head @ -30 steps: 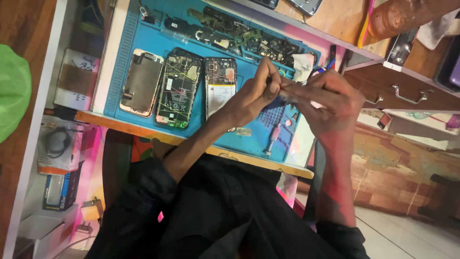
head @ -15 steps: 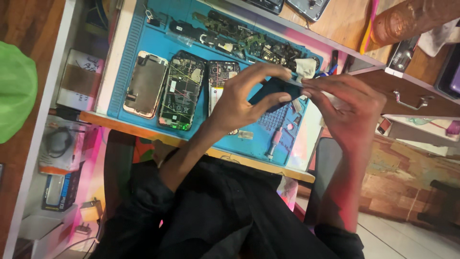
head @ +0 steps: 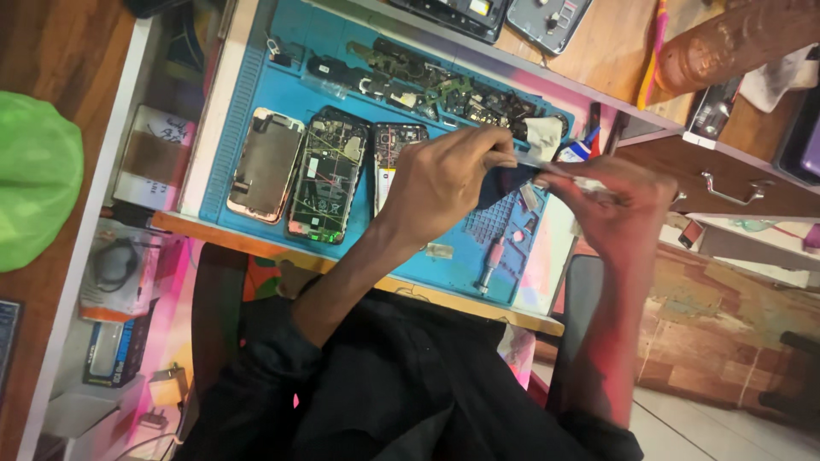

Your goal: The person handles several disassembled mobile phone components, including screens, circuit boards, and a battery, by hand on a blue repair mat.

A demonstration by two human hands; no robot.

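Observation:
My left hand (head: 444,179) hovers over the right half of a blue repair mat (head: 256,77) and pinches a small dark flat part (head: 506,181) at its fingertips. My right hand (head: 617,213), blurred, is just to the right of it and grips a thin light-coloured metal tool (head: 559,173) whose tip meets the dark part. Three opened phones lie side by side on the mat to the left of my hands: a rose-gold shell (head: 265,164), an exposed board (head: 328,175), and one (head: 395,149) partly hidden under my left hand.
A row of loose circuit parts (head: 444,85) lies along the mat's far edge beside a white cloth (head: 542,135). A screwdriver (head: 491,265) rests near the front edge. Drawers (head: 726,188) are at the right; boxes (head: 115,282) and a green object (head: 34,179) sit left.
My hands have drawn slightly apart, the right one shifting right with the tool. The dark part stays pinched in my left fingers.

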